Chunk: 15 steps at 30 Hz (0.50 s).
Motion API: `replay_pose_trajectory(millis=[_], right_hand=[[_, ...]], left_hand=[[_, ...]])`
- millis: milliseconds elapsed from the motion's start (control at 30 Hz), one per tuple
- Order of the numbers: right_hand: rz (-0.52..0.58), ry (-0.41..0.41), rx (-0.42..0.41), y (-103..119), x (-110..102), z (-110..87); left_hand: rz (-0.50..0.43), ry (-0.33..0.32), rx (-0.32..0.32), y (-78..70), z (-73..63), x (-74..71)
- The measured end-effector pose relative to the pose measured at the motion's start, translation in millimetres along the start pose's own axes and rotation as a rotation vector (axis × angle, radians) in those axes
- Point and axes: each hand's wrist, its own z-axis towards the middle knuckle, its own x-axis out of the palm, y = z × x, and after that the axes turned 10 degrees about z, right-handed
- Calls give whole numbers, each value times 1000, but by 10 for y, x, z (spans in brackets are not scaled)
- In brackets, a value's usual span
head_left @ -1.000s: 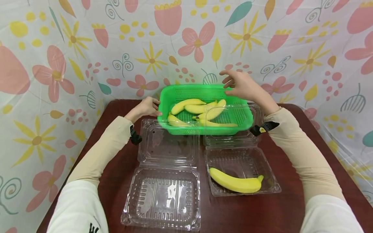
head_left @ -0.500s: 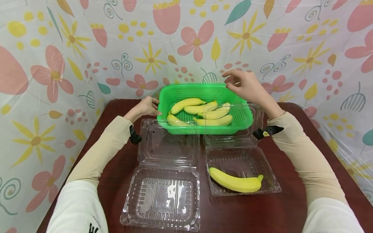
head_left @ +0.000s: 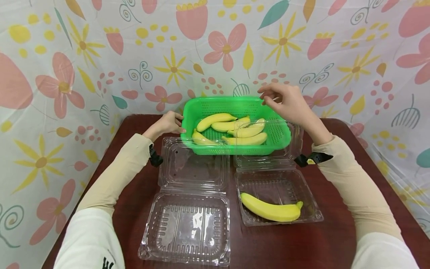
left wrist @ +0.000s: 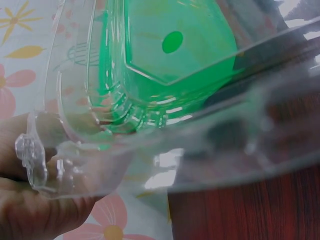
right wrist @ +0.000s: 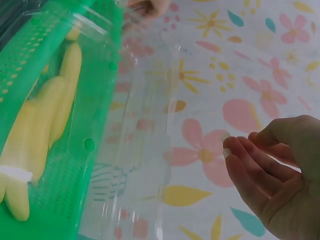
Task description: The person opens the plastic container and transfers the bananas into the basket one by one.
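My left hand (head_left: 169, 122) is at the left end of a green plastic basket (head_left: 285, 136), its fingers holding the rim; in the left wrist view, that hand (left wrist: 65, 170) shows partly through a clear lid. Several yellow bananas (head_left: 216, 120) lie in the basket. Above its right rim hovers my right hand (head_left: 289, 102), fingers loosely bent and holding nothing. The right wrist view shows this hand (right wrist: 280, 175) beside the basket, apart from the bananas (right wrist: 47, 115). One banana (head_left: 270, 208) rests in the right clear clamshell box (head_left: 310, 188).
A second clear clamshell box (head_left: 188, 228) stands at the front left, with its lid (head_left: 195, 168) folded back. The right box's raised lid (head_left: 295, 136) overlaps the front of the basket. A dark red table (head_left: 275, 246) lies beneath; a flowered cloth (head_left: 221, 33) hangs behind.
My right hand has shifted slightly right and down, with its fingers bending more. Two bananas at the basket's right front settled into a flatter position. The left hand stays in place.
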Motion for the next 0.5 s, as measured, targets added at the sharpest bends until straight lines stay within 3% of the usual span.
replay_pose_trajectory(millis=[233,500], right_hand=[[27,71,-77,156,-47,-195],[24,301,-165,326,-65,-429]], left_hand=[[4,18,-9,-9,-10,17],[18,4,-3,-37,-30,2]])
